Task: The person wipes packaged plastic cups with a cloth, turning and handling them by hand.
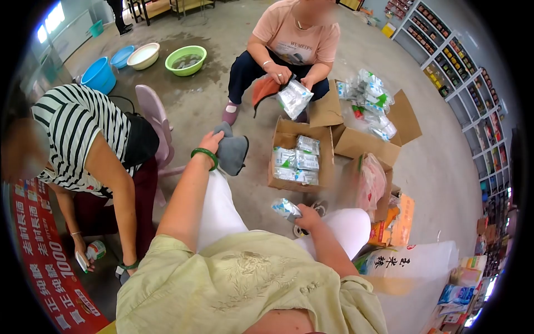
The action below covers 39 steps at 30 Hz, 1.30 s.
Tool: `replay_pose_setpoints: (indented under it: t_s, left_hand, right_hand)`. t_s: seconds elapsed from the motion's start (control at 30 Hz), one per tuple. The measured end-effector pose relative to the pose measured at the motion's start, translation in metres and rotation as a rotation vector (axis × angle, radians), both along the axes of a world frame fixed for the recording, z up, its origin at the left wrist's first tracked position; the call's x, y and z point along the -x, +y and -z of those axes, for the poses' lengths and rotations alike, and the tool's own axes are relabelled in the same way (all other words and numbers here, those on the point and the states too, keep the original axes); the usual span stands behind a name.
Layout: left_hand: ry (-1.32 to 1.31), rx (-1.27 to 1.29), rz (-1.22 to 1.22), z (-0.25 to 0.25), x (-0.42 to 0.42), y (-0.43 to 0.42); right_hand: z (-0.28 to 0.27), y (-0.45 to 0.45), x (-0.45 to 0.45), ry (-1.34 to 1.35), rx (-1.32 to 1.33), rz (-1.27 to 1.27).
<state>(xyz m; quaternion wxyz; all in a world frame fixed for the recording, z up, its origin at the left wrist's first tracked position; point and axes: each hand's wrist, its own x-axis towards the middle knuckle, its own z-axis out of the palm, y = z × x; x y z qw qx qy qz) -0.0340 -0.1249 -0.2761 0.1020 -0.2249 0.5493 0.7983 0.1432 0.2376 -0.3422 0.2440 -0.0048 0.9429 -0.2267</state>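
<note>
A grey cloth (232, 152) hangs from my left hand (211, 141), whose fingers are closed on its edge above my left knee. My right hand (306, 217) grips one end of a silvery packet (286, 209) with green and blue print, over the gap between my knees. Just beyond that packet stands an open cardboard box (302, 133) with several similar packets (300, 160) lying inside. Behind it, to the right, a second open box (364, 143) is heaped with more packets (370, 94).
Opposite, a co-worker (297, 39) holds a packet and an orange-grey cloth. A person in stripes (92, 128) sits at left by a pink chair (154, 114). A box with a pink bag (371, 183) and a white sack (411, 264) stand at right; basins (186, 60) lie farther back.
</note>
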Motion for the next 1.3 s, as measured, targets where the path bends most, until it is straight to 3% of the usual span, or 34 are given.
replay_pose_setpoints:
  t_s: [0.5,1.3]
  left_hand:
    - [-0.063,0.04,-0.03,-0.024,-0.007,0.004]
    - [-0.043,-0.004,0.057,-0.001,0.012,-0.008]
  right_hand:
    - [-0.003,-0.001,0.0,-0.023,-0.043,-0.042]
    - [-0.005,-0.005,0.005,-0.052,-0.054,-0.066]
